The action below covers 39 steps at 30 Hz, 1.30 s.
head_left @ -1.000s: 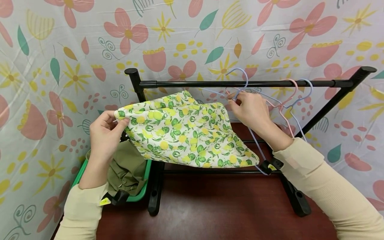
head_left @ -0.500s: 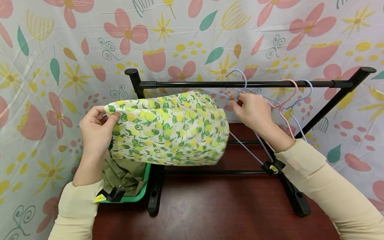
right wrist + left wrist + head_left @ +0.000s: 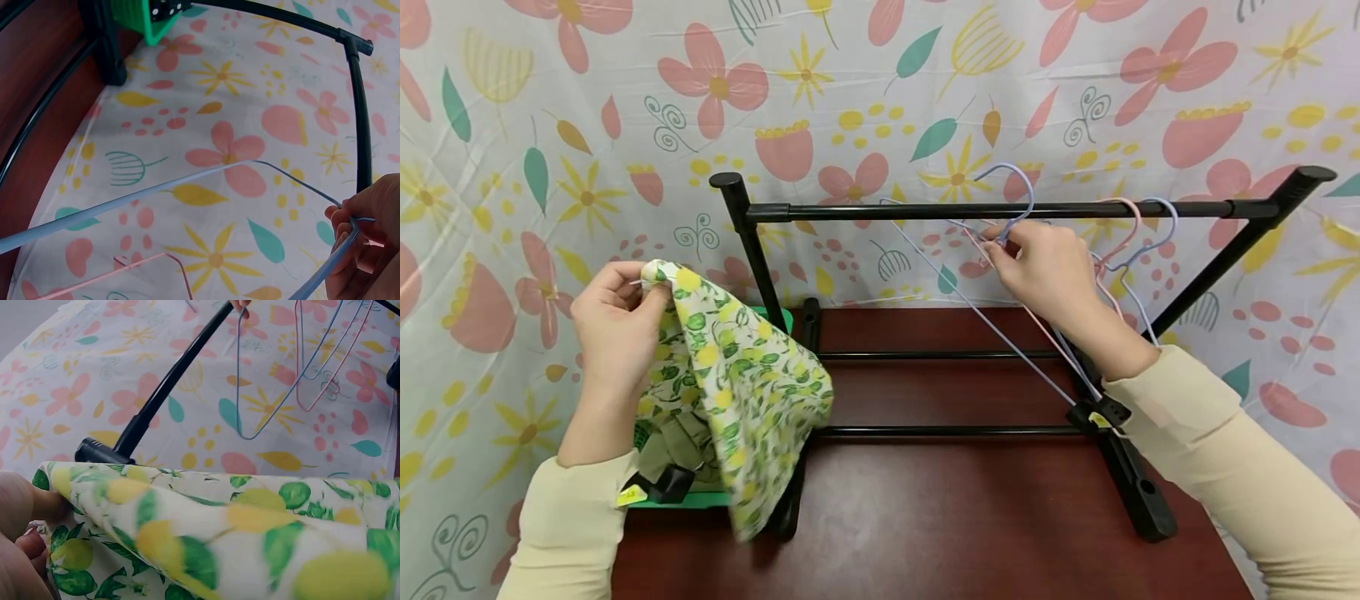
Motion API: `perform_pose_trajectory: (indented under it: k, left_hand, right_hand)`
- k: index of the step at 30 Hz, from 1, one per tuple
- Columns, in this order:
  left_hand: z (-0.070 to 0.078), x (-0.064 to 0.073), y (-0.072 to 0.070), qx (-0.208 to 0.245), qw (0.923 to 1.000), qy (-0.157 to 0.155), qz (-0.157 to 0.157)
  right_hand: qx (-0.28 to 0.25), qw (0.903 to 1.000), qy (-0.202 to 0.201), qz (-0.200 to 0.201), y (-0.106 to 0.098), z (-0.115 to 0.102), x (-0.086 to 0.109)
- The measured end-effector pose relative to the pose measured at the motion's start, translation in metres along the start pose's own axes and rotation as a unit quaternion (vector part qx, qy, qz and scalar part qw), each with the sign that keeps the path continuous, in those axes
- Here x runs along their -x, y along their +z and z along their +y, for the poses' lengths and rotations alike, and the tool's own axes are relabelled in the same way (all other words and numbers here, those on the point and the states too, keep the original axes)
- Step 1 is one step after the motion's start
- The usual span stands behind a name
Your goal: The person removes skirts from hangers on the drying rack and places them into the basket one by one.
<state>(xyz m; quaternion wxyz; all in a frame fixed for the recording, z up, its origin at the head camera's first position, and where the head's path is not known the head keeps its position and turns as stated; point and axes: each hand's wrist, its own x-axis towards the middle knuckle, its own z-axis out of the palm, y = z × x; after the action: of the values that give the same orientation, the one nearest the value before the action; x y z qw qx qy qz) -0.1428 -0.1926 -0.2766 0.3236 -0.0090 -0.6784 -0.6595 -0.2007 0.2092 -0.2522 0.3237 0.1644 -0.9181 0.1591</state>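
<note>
My left hand pinches a corner of a white cloth printed with lemons and green leaves. Its loose part swings down to the right, over a green basket. Close up in the left wrist view, the cloth spreads from the fingers across the bottom, partly blurred. With curled fingers my right hand grips a light blue hanger just below its hook, which stands over the black rail. The right wrist view shows the thumb and fingers around that hanger's neck.
A pink hanger and another blue hanger hang on the rail's right part, beside my right hand. Olive green cloth lies in the basket. The black rack stands on a dark red-brown table before a flowered curtain.
My left hand has moved left with the lemon-print cloth, which has swung away from the blue hanger and now hangs over the basket. My right hand has shifted slightly right, still gripping the hanger.
</note>
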Motion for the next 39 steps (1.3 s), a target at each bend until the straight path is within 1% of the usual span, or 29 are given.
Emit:
perform_pose_trajectory:
  k: [2, 5, 7, 11, 16, 19, 23, 26, 28, 30, 32, 34, 36, 37, 39]
  left_hand:
    - [0.003, -0.003, -0.003, -0.001, 0.9999, 0.004, 0.016]
    - [0.008, -0.009, -0.007, 0.03, 0.9989, 0.006, 0.037]
    - [0.011, -0.012, -0.011, 0.037, 0.9981, 0.007, 0.05]
    - [0.014, -0.019, -0.019, 0.049, 0.9959, 0.005, 0.076]
    - [0.012, -0.03, -0.03, 0.047, 0.9925, -0.008, 0.113]
    - [0.009, -0.037, -0.036, 0.044, 0.9905, -0.012, 0.13]
    - [0.008, -0.043, -0.042, 0.04, 0.9885, -0.017, 0.144]
    - [0.009, -0.046, -0.047, 0.038, 0.9875, -0.021, 0.152]
    - [0.01, -0.049, -0.049, 0.024, 0.9872, -0.02, 0.156]
    - [0.011, -0.053, -0.051, -0.012, 0.9873, -0.02, 0.157]
    - [0.013, -0.057, -0.054, -0.054, 0.9847, -0.035, 0.162]
    - [0.014, -0.061, -0.056, -0.101, 0.9797, -0.053, 0.165]
    - [0.015, -0.065, -0.06, -0.116, 0.9759, -0.072, 0.17]
    - [0.015, -0.066, -0.062, -0.114, 0.9748, -0.081, 0.174]
    - [0.014, -0.069, -0.066, -0.117, 0.9737, -0.08, 0.179]
  right_hand:
    - [0.003, 1.0, 0.003, -0.006, -0.002, 0.001, 0.0]
    - [-0.001, 0.9999, 0.01, -0.011, -0.008, 0.002, -0.001]
    - [-0.001, 0.9999, 0.011, -0.011, -0.011, 0.002, -0.001]
    - [-0.003, 0.9998, 0.002, -0.018, -0.022, 0.004, -0.002]
    - [0.0, 0.9994, -0.007, -0.034, -0.032, 0.008, -0.002]
    - [-0.001, 0.9994, -0.012, -0.034, -0.037, 0.01, -0.002]
    - [-0.009, 0.9989, -0.03, -0.035, -0.044, 0.014, -0.001]
    - [-0.008, 0.9984, -0.036, -0.043, -0.049, 0.017, 0.0]
    - [-0.005, 0.9983, -0.034, -0.046, -0.052, 0.018, 0.002]
    - [0.001, 0.9983, -0.037, -0.046, -0.055, 0.02, 0.004]
    - [0.001, 0.9979, -0.048, -0.043, -0.058, 0.022, 0.006]
    - [0.005, 0.9972, -0.064, -0.039, -0.061, 0.024, 0.008]
    - [0.012, 0.9962, -0.079, -0.036, -0.064, 0.026, 0.01]
    - [0.014, 0.9959, -0.081, -0.037, -0.066, 0.027, 0.011]
    - [0.02, 0.9957, -0.082, -0.038, -0.069, 0.029, 0.012]
